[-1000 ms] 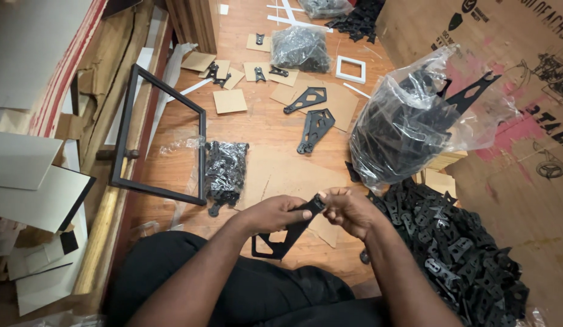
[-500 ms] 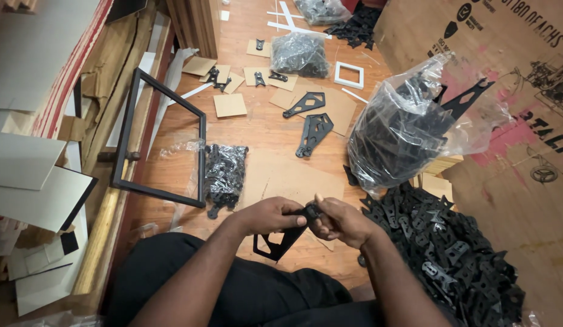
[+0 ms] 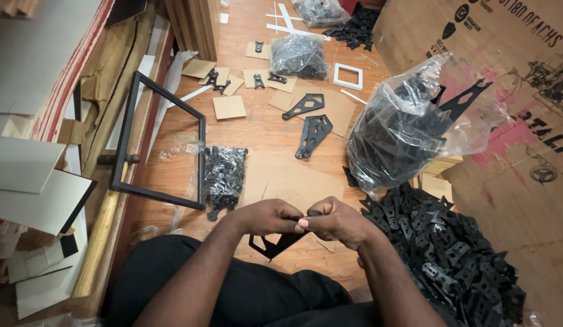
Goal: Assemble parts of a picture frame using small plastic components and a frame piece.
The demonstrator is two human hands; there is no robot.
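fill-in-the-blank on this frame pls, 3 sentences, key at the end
1. Both hands, left hand and right hand, grip one flat ____ bracket.
2. The loose pile of brackets lies to the person's ____.
3. The clear plastic bag holds more ____ parts.

Missing words: black; right; black

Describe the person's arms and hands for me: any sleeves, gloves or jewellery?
Both forearms are bare, with no sleeves reaching them. The left hand and right hand are ungloved; no rings, watch or wristbands show. Black clothing covers the lap below the arms.
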